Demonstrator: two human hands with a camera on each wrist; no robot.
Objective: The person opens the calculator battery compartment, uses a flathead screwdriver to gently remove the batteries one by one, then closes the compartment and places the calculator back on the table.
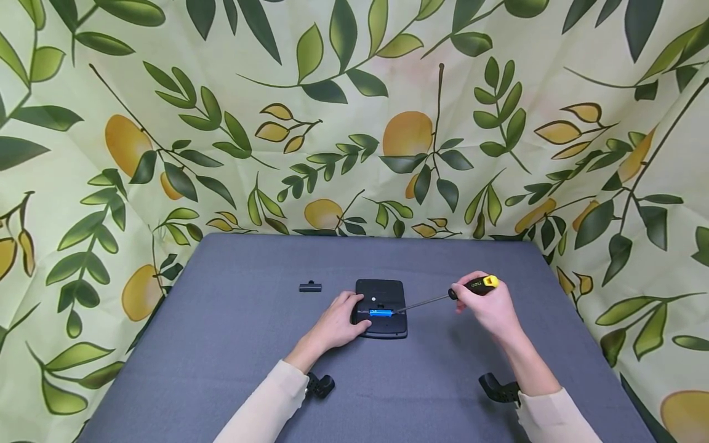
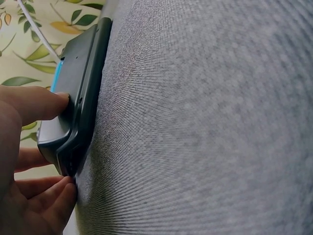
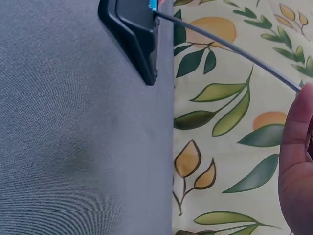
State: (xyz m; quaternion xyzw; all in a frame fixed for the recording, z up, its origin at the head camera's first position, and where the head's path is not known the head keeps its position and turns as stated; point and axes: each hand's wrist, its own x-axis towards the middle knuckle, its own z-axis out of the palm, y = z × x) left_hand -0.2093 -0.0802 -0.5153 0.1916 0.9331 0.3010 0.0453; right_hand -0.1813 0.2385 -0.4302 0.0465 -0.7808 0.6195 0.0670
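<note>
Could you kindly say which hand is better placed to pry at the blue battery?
Probably the right hand: it holds the screwdriver, tip at the blue battery; the left hand grips the black device.

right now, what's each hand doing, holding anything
Left hand: gripping the black device at its edge.
Right hand: holding the screwdriver by its handle.

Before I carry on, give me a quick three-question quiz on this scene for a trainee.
1. What colour is the battery by the tip of the screwdriver?
2. True or false: the left hand holds the screwdriver.
3. In the head view, where does the small black piece lie relative to the black device? A) left of it B) right of it C) on top of it

Key:
1. Blue.
2. False; the right hand does.
3. A.
</note>
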